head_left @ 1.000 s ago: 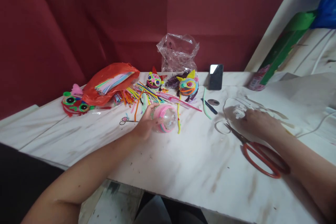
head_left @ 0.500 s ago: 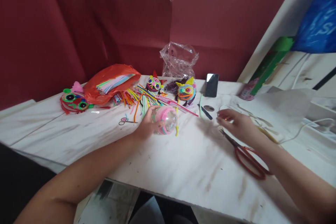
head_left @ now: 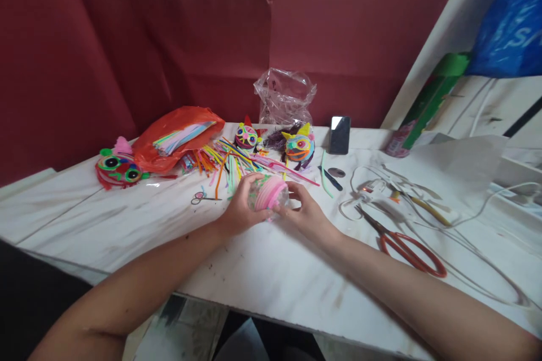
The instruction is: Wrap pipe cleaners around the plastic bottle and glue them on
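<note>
A clear plastic ball [head_left: 269,193] banded with pink and green pipe cleaners is held just above the table. My left hand [head_left: 242,203] wraps round its left side, thumb low on the front. On its right side, the fingers and thumb of my right hand [head_left: 302,207] grip it too. Behind the ball lies a spread pile of coloured pipe cleaners [head_left: 231,166]. Small scissors [head_left: 203,198] rest left of my left hand. To the right are large red-handled scissors [head_left: 406,245] and a white glue gun [head_left: 387,201] with its cord.
Decorated face balls stand at the back, one with yellow horns [head_left: 300,148], one with red horns [head_left: 248,136]. A green-eared one [head_left: 121,170] sits left beside a red bag [head_left: 182,124]. A phone [head_left: 340,135] leans on the back ledge. Pliers [head_left: 427,210] and loose cable lie right.
My right hand has left the glue gun area at the right and come over to the ball, taking hold of its right side. The ball has turned a little in my left hand.
</note>
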{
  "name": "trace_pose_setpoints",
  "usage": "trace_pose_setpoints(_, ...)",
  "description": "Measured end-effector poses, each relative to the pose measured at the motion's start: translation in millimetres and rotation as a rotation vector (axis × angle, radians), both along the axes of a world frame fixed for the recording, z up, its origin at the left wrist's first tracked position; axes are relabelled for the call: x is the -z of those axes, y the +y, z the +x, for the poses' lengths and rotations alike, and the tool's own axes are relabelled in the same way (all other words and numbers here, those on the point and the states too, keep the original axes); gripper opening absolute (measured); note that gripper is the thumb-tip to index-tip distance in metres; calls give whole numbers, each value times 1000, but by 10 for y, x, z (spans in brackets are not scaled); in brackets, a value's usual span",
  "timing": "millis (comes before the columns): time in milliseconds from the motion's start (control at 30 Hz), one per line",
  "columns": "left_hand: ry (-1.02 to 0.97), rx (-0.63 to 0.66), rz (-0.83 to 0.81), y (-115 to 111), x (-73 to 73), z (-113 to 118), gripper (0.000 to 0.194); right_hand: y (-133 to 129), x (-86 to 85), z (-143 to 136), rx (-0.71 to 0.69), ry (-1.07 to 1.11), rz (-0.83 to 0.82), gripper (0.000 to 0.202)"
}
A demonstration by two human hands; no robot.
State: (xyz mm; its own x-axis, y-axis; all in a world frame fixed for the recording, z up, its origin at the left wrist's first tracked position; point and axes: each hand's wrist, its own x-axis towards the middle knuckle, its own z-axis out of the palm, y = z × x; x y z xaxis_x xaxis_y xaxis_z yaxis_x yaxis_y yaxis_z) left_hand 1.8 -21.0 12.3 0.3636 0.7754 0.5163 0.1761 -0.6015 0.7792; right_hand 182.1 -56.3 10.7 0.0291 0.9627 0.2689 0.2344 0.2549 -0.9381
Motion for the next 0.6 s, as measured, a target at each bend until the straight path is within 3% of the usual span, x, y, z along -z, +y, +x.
trace_pose_setpoints(333,78,28,131,95,97,8,73,9,28,18,-13,86,-122,57)
trace_pose_setpoints(600,144,75,158,108,63,-12,75,-31,-22,-3,-91,286,-305,68)
